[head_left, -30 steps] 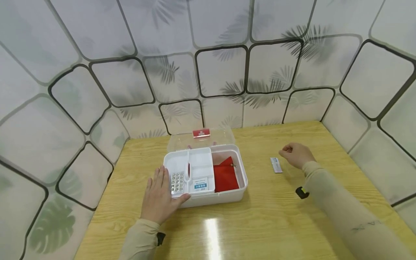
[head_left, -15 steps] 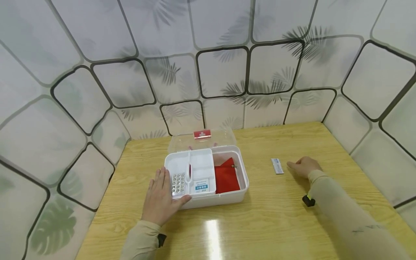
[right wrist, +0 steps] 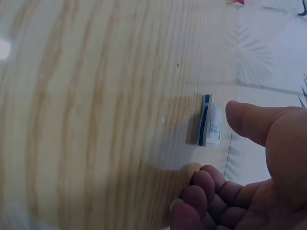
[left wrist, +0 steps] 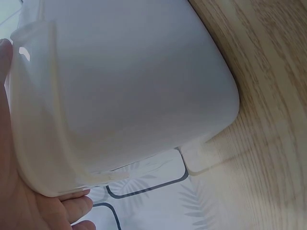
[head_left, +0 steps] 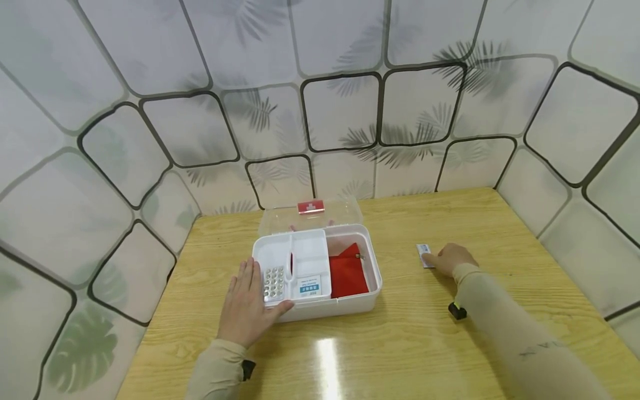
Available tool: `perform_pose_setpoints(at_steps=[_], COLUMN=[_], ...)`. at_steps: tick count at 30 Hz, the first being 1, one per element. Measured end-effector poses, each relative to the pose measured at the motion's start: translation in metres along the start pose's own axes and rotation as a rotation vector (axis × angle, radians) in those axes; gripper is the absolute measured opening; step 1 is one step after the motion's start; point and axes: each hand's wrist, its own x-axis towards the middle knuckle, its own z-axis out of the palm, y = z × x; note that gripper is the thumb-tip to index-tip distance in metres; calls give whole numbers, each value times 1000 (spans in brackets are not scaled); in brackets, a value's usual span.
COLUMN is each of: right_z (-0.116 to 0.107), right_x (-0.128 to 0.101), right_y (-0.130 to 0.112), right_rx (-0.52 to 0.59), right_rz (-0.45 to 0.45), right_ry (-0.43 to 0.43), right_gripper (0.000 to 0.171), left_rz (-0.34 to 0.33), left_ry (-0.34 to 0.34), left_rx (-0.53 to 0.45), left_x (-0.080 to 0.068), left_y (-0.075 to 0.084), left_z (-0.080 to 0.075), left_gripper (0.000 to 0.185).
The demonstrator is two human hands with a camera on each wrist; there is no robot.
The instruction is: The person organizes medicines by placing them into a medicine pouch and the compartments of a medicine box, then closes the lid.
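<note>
A white first-aid box (head_left: pixel 320 310) stands in the middle of the table. My left hand (head_left: pixel 244 312) rests along its left rim, fingers straight and the thumb at the front corner. In the left wrist view the palm lies against the box's rim (left wrist: pixel 36 120). Inside, a white tray (head_left: pixel 308 247) carries a blister pack of pills (head_left: pixel 273 282) and a white-and-blue sachet (head_left: pixel 309 285). To the right, my right hand (head_left: pixel 451 260) reaches a small flat packet (head_left: pixel 423 248), its fingertips overlapping the packet's edge. The right wrist view shows the packet (right wrist: pixel 214 125) between spread thumb and curled fingers.
The clear lid (head_left: pixel 340 211) with a red cross label (head_left: pixel 310 206) lies open behind the box. A red zippered pouch (head_left: pixel 348 272) fills the box's right compartment. Patterned walls (head_left: pixel 345 111) enclose the wooden table (head_left: pixel 395 344) at back and sides.
My right hand draws back right of the packet, then comes left again so its fingertips overlap the packet. The left hand stays on the box.
</note>
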Motion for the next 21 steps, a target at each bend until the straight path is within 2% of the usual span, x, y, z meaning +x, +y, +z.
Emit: perform_pose_setpoints(at_steps=[9, 14, 17, 21], right_z=[11, 14, 14, 10], right_x=[2, 3, 3, 0], right_y=[-14, -15, -14, -16], right_rx=[-9, -32, -1, 98], right_rz=[-8, -35, -61, -128], right_ry=[11, 10, 39, 113], right_gripper=[38, 39, 36, 29], left_rz=[-2, -2, -2, 4], left_ry=[3, 0, -1, 6], left_rx=[-4, -10, -15, -9], left_x=[-1, -1, -1, 0], left_y=[0, 0, 0, 0], left_z=[0, 1, 1, 1], left_gripper=[119, 119, 119, 118])
